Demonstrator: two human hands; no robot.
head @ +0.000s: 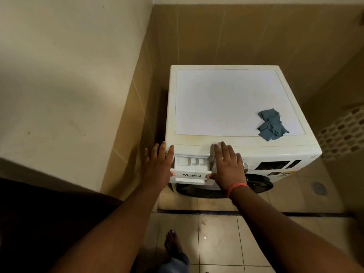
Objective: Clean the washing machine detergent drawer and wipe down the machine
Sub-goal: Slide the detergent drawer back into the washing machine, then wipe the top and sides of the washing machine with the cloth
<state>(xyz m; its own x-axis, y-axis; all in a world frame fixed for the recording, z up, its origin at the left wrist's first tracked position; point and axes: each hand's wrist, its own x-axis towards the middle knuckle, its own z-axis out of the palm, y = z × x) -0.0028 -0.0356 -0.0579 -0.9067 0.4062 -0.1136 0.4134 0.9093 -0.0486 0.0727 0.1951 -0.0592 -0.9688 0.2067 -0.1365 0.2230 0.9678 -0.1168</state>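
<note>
The white washing machine [232,107] stands in a tiled corner. Its detergent drawer [192,168] is pulled partly out at the front left, flanked by the left hand [158,166] and right hand [226,166], fingers straight, thumbs on the drawer front. A crumpled blue cloth [271,125] lies on the machine's top.

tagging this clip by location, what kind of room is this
Probably a home laundry corner or bathroom: a front-loading washer stands against tiled walls, its detergent drawer pulled out between both hands, with a floor drain in the tiled floor beside it.
</note>
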